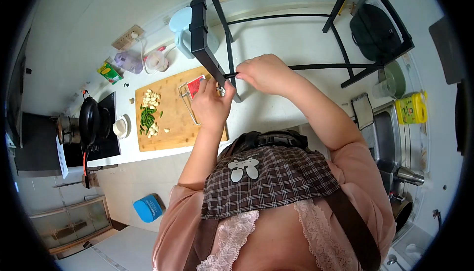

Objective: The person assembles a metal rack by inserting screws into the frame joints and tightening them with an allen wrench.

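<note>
A black metal rack [316,67] stands over the white counter. My right hand [266,75] is closed round the left end of its front horizontal bar, beside the thick upright. At the foot of that upright my left hand [212,103] has its thumb and fingers pressed together on the frame's corner; the exact contact is partly hidden by the fingers. Just behind my left hand, a red packet [194,86] and a thin wire stand [189,104] rest on the wooden cutting board [173,137].
Garlic cloves [151,98] and cut green peppers [147,118] lie on the board. A black pan [89,122] sits on the stove at the left. Behind the board is a light blue kettle [182,31]. The sink [386,135] and a yellow jug [411,110] are at the right.
</note>
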Demonstrator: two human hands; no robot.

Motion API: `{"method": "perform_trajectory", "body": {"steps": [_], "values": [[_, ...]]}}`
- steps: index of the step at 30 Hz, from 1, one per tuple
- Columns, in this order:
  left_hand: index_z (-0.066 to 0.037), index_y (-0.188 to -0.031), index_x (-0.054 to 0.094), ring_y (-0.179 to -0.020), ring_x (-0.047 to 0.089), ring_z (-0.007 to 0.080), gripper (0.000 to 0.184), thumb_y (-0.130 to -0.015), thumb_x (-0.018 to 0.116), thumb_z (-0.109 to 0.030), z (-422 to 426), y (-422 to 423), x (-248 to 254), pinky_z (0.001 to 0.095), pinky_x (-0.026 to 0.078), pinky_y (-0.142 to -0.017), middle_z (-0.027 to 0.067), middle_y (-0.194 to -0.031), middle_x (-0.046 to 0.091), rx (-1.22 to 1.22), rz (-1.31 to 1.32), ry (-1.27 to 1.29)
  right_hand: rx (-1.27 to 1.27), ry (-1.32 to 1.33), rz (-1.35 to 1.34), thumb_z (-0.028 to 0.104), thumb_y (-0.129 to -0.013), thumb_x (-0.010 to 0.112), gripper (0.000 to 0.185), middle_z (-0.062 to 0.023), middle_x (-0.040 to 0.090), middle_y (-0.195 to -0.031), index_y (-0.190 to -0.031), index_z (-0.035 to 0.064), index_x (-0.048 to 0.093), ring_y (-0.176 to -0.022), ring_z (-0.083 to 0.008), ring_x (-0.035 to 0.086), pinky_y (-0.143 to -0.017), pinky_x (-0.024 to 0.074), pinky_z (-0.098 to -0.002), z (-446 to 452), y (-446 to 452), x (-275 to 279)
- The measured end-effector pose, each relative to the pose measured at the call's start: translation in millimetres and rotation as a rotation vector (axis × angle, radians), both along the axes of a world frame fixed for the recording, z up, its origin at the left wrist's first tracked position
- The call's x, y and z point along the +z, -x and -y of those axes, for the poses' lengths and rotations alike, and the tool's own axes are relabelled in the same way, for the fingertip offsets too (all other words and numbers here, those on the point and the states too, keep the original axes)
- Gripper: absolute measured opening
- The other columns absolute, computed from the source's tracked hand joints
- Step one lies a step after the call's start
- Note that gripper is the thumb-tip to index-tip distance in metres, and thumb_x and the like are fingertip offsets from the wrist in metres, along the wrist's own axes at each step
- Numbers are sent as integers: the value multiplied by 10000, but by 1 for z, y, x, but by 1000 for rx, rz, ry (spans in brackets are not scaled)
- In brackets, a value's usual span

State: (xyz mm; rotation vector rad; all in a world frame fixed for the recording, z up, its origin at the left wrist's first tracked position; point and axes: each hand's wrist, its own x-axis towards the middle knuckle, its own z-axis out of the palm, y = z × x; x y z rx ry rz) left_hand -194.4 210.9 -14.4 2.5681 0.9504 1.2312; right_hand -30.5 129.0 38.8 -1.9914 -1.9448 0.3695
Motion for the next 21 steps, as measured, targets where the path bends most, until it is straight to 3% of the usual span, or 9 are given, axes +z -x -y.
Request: {"method": "perform_trajectory", "body": {"steps": [4,6,12,15,18,21], "values": [[-26,-775,628,-521,570,305,238,-708,695,-244,-1,0,-1,378,457,-478,107,-670,563,9,-36,-10,16,-174,-37,183,-818,619,151,-112,620,-813,-831,42,567,-804,-332,603,-687,473,-420,2,0,-11],[-25,-775,628,-521,570,304,239,-708,695,-245,0,0,0,377,457,-477,107,-669,563,9,-30,1,-47,-233,-181,218,-838,599,167,-106,625,-841,-856,54,581,-817,-328,607,-700,476,-427,2,1,-9],[-26,-779,630,-526,571,301,243,-707,696,-249,-3,-1,-1,376,456,-479,102,-665,564,10,-24,-29,-5,-95,40,191,-792,648,177,-108,616,-863,-875,59,564,-821,-335,605,-705,477,-432,-1,0,-12],[-24,-794,635,-542,576,302,252,-714,696,-256,-5,1,-3,380,460,-494,102,-672,571,12,-31,-25,-26,-251,-49,200,-786,651,179,-109,615,-861,-884,71,574,-810,-335,605,-695,476,-443,3,3,-15],[-17,-817,642,-565,581,299,269,-738,695,-268,1,4,3,383,467,-518,111,-690,585,2,-37,58,-105,-156,-147,192,-784,647,173,-117,615,-873,-890,74,580,-818,-340,606,-700,478,-447,0,2,-17],[-3,-851,649,-584,586,279,281,-788,687,-275,-2,6,-4,382,471,-544,130,-726,609,-9,-91,88,-23,-219,9,206,-793,633,168,-110,611,-846,-848,60,570,-805,-323,623,-670,492,-436,2,3,-19]]}}
